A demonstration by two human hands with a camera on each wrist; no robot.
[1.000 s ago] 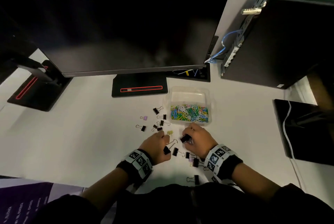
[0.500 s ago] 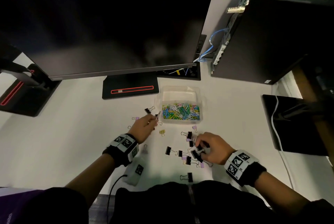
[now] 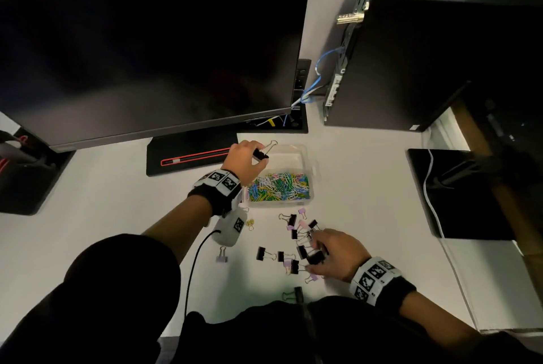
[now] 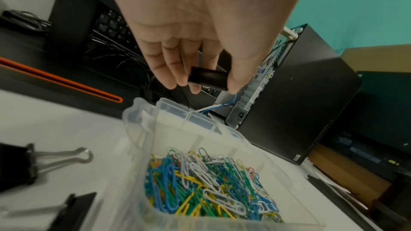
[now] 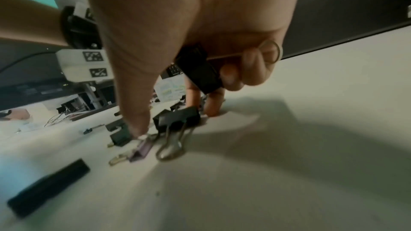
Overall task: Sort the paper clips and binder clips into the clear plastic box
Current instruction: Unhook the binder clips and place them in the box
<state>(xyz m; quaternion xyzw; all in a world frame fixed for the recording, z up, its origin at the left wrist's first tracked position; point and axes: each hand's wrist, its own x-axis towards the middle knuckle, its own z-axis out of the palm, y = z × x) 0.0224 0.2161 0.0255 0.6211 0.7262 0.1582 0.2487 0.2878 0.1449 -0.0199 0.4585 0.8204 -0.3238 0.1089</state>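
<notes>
A clear plastic box [image 3: 311, 164] [image 4: 278, 169] stands on the white desk; its near compartment holds several coloured paper clips [image 3: 279, 187] [image 4: 206, 184], its far compartment looks bare. My left hand [image 3: 246, 159] [image 4: 200, 69] pinches a black binder clip [image 3: 261, 154] [image 4: 208, 78] above the box's far left corner. My right hand [image 3: 332, 252] [image 5: 200, 80] is down among several black and lilac binder clips [image 3: 293, 246]. It grips a black binder clip [image 5: 199, 69] in its curled fingers, while the thumb and fingertips touch the desk by another black clip [image 5: 177, 119].
A dark monitor [image 3: 147, 40] and its stand base [image 3: 191, 152] sit behind the box. A black computer case [image 3: 426, 54] with blue cables stands at the back right, a black pad [image 3: 470, 193] with a white cable at the right. Loose clips lie near the desk's front edge [image 3: 293, 294].
My left hand has risen from the clips left of the box to above the box's far corner, carrying a black binder clip. My right hand stays low among the clips near the front.
</notes>
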